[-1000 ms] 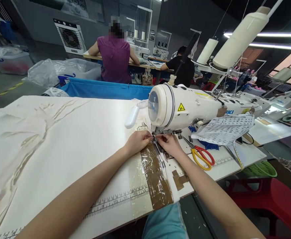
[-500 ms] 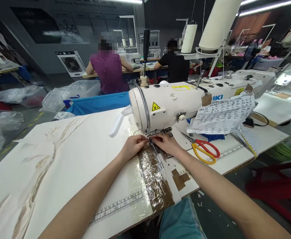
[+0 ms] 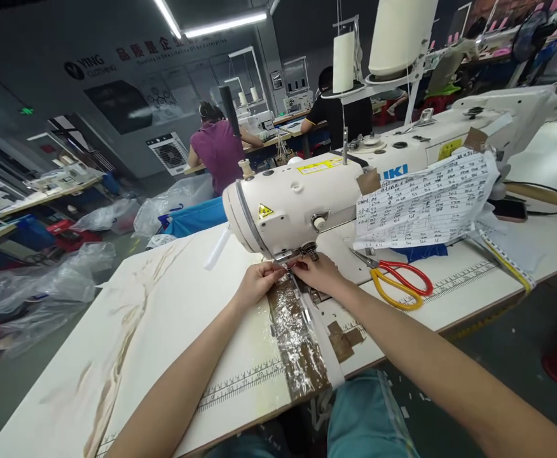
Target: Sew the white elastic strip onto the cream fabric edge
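Where fingertips meet under sewing machine (image 3: 297,203), left hand (image 3: 255,284), right hand (image 3: 317,273) pinched closed; held item too small to tell

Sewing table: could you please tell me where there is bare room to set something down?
The widest bare patch is the white table left of the left hand, out to its left edge. A smaller strip lies along the front edge near the scissors. Crowded: under the sewing machine head, where both hands meet, right hand, and behind the scissors under the paper sheet.

Left hand (image 3: 255,284) and right hand (image 3: 317,272) pinched together under sewing machine (image 3: 297,203) head, scissors (image 3: 395,278) just beside, on table (image 3: 173,318)
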Available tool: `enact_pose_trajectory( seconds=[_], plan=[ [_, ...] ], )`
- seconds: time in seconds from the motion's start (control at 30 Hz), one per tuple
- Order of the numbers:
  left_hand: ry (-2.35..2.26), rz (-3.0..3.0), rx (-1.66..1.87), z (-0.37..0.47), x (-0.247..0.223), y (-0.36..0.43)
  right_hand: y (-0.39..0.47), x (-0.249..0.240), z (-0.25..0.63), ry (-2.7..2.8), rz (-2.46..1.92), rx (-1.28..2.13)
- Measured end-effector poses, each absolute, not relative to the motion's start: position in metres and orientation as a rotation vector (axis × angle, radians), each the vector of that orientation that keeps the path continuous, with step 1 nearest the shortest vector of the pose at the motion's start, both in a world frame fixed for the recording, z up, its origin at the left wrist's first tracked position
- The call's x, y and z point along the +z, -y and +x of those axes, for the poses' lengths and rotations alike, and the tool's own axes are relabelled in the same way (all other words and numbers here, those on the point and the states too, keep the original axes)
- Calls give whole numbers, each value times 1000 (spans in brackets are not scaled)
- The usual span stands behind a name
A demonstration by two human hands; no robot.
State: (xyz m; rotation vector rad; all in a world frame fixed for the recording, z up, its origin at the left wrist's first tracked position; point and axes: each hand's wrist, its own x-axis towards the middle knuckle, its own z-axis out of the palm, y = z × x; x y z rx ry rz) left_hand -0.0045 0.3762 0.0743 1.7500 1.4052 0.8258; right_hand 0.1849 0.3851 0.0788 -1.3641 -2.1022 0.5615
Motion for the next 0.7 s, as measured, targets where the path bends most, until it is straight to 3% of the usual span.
enact_pose_trajectory(
  seconds=[0.7],
  plan=[
    [-1434, 1612, 823, 1, 78, -373, -390, 79, 189, 2165, -1255, 559]
  ],
)
